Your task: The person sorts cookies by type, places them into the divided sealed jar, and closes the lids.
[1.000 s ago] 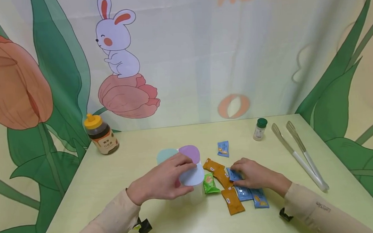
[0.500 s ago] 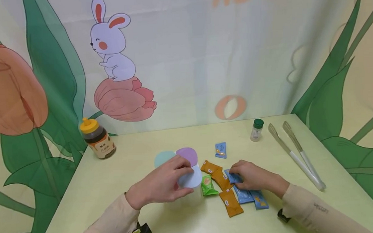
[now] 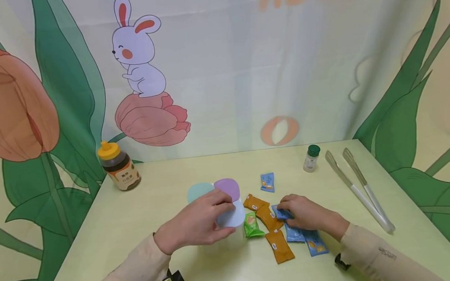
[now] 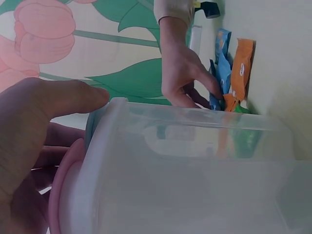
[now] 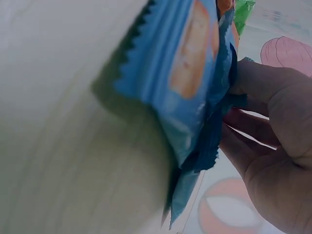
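My left hand [image 3: 198, 221] grips the lid [image 3: 230, 215], which has rounded teal, purple, pale blue and pink pieces. Below it, a clear plastic container [image 4: 195, 185] shows in the left wrist view. To its right, my right hand [image 3: 307, 212] pinches a blue snack packet [image 3: 280, 212] at the top of a small pile. Two more blue packets [image 3: 317, 243] lie under and beside that hand. Several orange-brown packets [image 3: 280, 247] and one green packet [image 3: 253, 226] lie between the container and my right hand. The right wrist view shows a blue packet [image 5: 180, 73] close up, beside my thumb.
A single blue packet [image 3: 267, 182] lies apart behind the pile. A brown bottle with a yellow cap [image 3: 120, 167] stands at the back left. At the back right are a green-capped shaker jar [image 3: 311, 158] and long tongs [image 3: 367, 197]. A printed curtain [image 3: 226, 73] hangs behind the table.
The head view shifts slightly. The front-right blue packet has turned a little and slid outward beside my right hand. Both hands keep nearly the same places.
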The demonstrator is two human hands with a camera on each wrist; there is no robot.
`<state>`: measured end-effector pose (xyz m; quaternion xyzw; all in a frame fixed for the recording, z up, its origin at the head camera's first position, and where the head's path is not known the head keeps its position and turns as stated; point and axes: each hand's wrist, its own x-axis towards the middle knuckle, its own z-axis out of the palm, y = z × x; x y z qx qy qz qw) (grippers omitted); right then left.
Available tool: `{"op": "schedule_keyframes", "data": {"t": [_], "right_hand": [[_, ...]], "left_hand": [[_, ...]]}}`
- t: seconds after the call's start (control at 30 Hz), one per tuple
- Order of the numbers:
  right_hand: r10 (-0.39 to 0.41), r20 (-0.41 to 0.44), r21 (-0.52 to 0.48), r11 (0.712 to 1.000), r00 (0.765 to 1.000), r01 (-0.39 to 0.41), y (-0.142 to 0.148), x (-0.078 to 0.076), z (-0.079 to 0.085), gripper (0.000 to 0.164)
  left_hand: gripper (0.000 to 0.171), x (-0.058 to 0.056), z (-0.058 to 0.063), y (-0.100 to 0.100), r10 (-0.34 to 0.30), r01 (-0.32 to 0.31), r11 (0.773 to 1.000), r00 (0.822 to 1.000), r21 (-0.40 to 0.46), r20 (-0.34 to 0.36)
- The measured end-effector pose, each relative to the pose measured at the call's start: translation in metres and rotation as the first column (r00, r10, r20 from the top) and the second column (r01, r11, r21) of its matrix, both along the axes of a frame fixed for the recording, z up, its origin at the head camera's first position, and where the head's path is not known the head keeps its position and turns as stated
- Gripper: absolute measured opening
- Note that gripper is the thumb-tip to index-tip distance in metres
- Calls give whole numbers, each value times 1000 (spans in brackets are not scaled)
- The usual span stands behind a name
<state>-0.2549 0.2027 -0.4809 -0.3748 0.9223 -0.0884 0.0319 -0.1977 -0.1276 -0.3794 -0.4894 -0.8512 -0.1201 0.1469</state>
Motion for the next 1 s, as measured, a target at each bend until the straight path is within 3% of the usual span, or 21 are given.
{"op": "schedule_keyframes", "data": {"t": [0.17, 0.47, 0.73, 0.9, 1.0], "right_hand": [[29, -39, -17, 999, 999, -30, 2, -4, -2, 32], [-22, 56, -104, 994, 998, 27, 1, -8, 1, 22], [-17, 34, -139, 990, 999, 21, 1, -10, -2, 17], [-61, 46, -158, 985, 997, 67, 2, -9, -2, 16], [-96, 74, -167, 980, 993, 108, 2, -9, -1, 15]], "left_hand": [[36, 1, 0, 1, 11, -11, 1000, 999, -1, -41], [29, 0, -1, -1, 10, -8, 1000, 991, 15, -131], [26, 1, -1, -1, 0, 2, 1000, 985, 14, -174], [25, 2, -2, 1, -11, 16, 1000, 979, 23, -202], [19, 1, -4, 1, -17, 34, 996, 980, 84, -198]]}}
